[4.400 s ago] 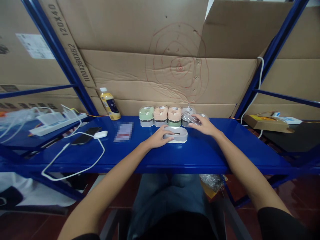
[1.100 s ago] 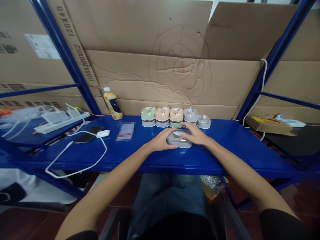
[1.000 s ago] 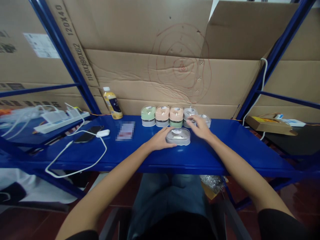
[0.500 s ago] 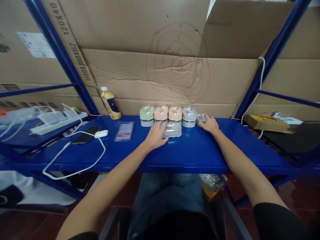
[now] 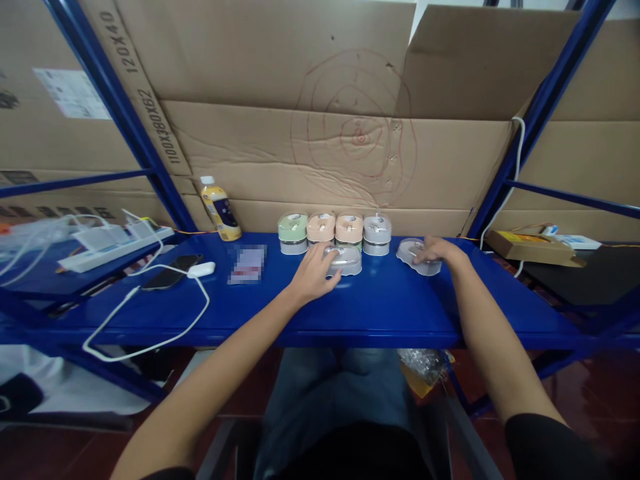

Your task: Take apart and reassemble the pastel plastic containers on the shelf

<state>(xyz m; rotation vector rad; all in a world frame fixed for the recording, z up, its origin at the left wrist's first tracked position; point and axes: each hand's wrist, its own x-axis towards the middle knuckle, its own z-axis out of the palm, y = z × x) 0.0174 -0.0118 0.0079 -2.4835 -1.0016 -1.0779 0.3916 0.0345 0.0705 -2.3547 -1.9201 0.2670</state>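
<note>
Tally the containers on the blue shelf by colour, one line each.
Green container: 1
Peach containers: 2
Grey container: 1
Clear containers: 2
Total: 6

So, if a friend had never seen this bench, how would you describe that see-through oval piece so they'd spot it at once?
Find the blue metal shelf beneath the brown cardboard sheet with red circles drawn on it. On the shelf stands a row of pastel plastic containers. Just right of that row lies a flat, clear plastic oval piece, the only see-through one, with the right hand resting on it.
</note>
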